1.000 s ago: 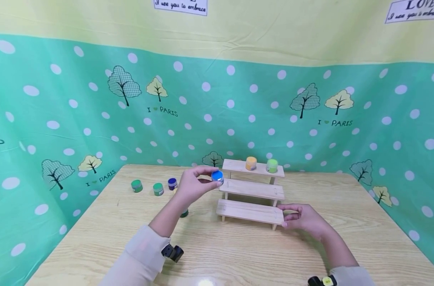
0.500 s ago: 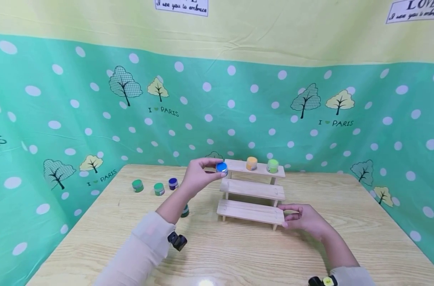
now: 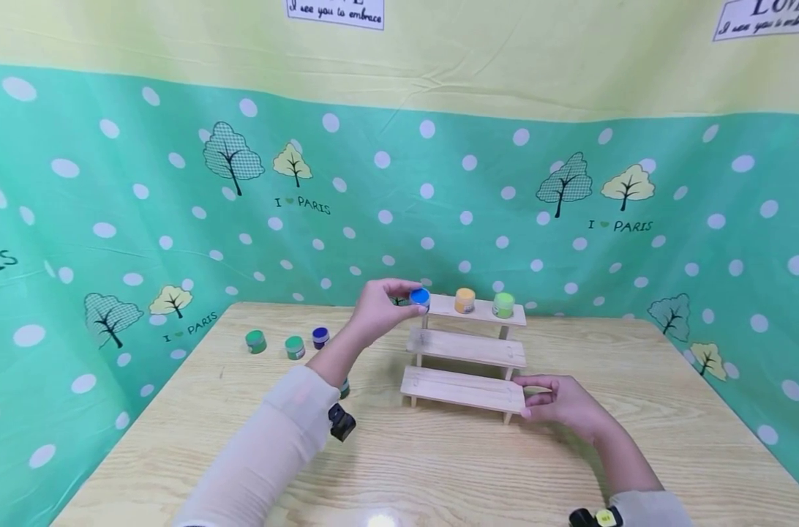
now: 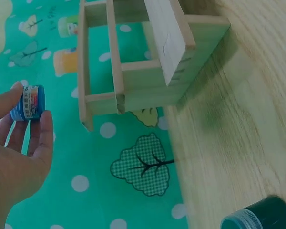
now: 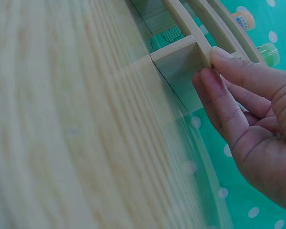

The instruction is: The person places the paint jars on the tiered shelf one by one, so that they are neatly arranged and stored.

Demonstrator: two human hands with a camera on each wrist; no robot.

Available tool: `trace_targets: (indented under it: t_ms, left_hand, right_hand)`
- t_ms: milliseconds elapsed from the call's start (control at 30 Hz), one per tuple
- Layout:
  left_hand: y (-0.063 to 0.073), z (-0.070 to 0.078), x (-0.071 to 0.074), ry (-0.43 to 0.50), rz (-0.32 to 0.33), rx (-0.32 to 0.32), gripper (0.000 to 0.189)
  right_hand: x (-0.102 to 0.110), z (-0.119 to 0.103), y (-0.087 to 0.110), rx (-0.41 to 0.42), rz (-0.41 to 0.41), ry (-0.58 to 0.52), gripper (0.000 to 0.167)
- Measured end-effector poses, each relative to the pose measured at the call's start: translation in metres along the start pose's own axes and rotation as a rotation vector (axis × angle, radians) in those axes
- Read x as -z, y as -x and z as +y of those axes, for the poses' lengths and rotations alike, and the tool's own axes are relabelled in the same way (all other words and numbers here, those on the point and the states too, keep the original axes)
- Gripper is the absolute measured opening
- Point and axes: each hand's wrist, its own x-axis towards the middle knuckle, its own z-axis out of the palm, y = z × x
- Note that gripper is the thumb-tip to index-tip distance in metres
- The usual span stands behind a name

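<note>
My left hand [image 3: 381, 311] pinches a small blue paint jar [image 3: 420, 298] between thumb and fingers at the left end of the top shelf. In the left wrist view the blue jar [image 4: 34, 102] looks slightly apart from the top board. The three-step wooden display rack [image 3: 462, 390] stands on the table. An orange paint jar [image 3: 464, 301] and a light green paint jar [image 3: 503, 305] stand on its top shelf. With thumb and fingers, my right hand [image 3: 564, 407] grips the right end of the lowest step, as the rack [image 5: 178, 50] shows in the right wrist view.
Two green jars [image 3: 256, 341] and a dark blue jar [image 3: 320, 337] stand at the table's back left. A dark green jar [image 3: 344, 388] is partly hidden by my left forearm. Behind the wooden table [image 3: 439, 468] hangs a dotted curtain [image 3: 347, 168].
My left hand has carried the blue jar rightward and back, from beside the rack to the top shelf's left end. My right hand stays at the lowest step.
</note>
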Motion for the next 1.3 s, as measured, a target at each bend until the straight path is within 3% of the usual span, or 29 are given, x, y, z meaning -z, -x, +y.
trace_targets:
  t_ms: [267,567,933,1300]
  left_hand:
    - [-0.018,-0.003,-0.005,-0.039,-0.044,-0.038,0.036]
    - [-0.032,-0.006,-0.009,-0.085,-0.057,-0.003,0.036]
    - [-0.039,-0.008,-0.013,-0.108,-0.041,0.034,0.035]
    - [-0.043,-0.015,-0.015,-0.066,-0.026,0.078,0.036]
  right_hand:
    - [0.0,0.0,0.0,-0.006,0.01,-0.001,0.066]
    - [0.0,0.002,-0.001,-0.004,0.011,0.007,0.065]
    - [-0.001,0.001,-0.001,0.01,0.003,-0.019,0.065]
    - [0.0,0.001,-0.001,0.016,-0.011,-0.026,0.065]
